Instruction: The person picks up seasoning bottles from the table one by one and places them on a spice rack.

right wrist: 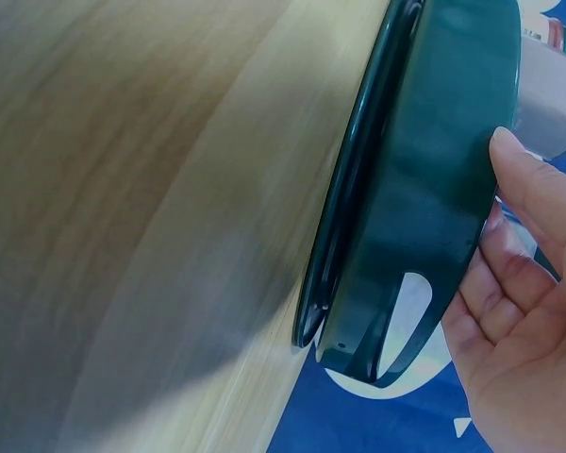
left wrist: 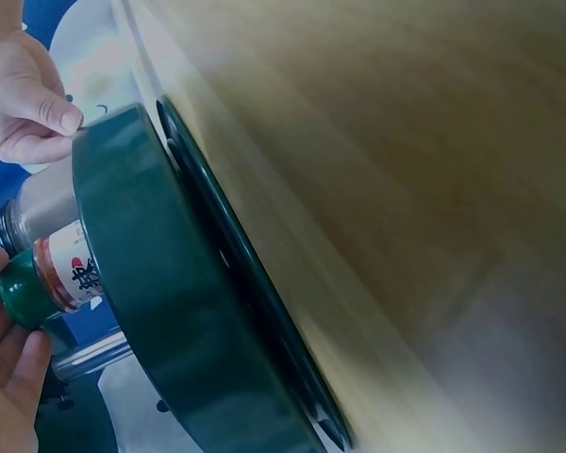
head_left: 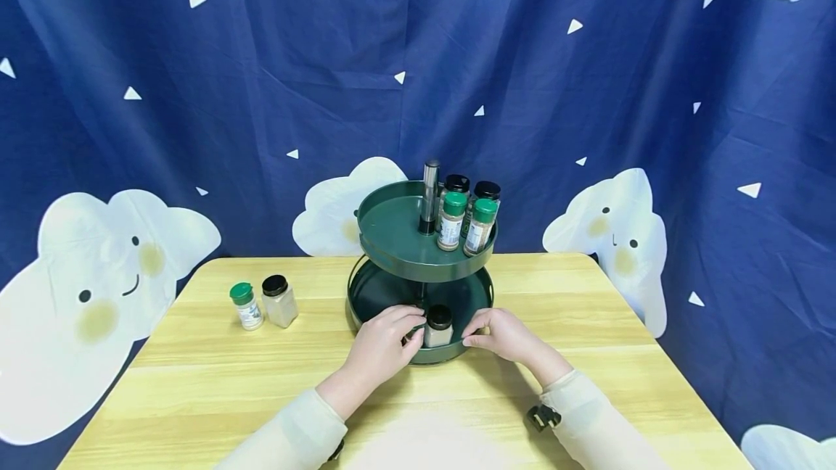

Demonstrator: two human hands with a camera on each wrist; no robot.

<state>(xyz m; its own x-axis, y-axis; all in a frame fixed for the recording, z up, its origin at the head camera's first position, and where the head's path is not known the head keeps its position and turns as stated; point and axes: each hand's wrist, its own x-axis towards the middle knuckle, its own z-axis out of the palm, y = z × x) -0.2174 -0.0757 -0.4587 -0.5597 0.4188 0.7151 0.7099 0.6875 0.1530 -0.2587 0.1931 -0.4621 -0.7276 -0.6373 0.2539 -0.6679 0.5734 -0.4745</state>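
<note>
While green-capped cylindrical jar [left wrist: 57, 276] is pinched by L hand [head_left: 387, 343] inside round dark-green 2-tier rack [head_left: 392, 227], rim-gripped by R hand [head_left: 501, 334], tipping's poss. if rack's spun.

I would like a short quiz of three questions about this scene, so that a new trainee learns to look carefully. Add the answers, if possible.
1. How many jars are visible on the upper tray?

2. True or false: the right grip touches the lower tray.

3. The left grip holds a small jar. Its cap is:
A) black
B) white
C) green

Key:
1. Four: two with green caps and two with black caps.
2. True; the right wrist view shows the thumb at its rim.
3. C
</note>
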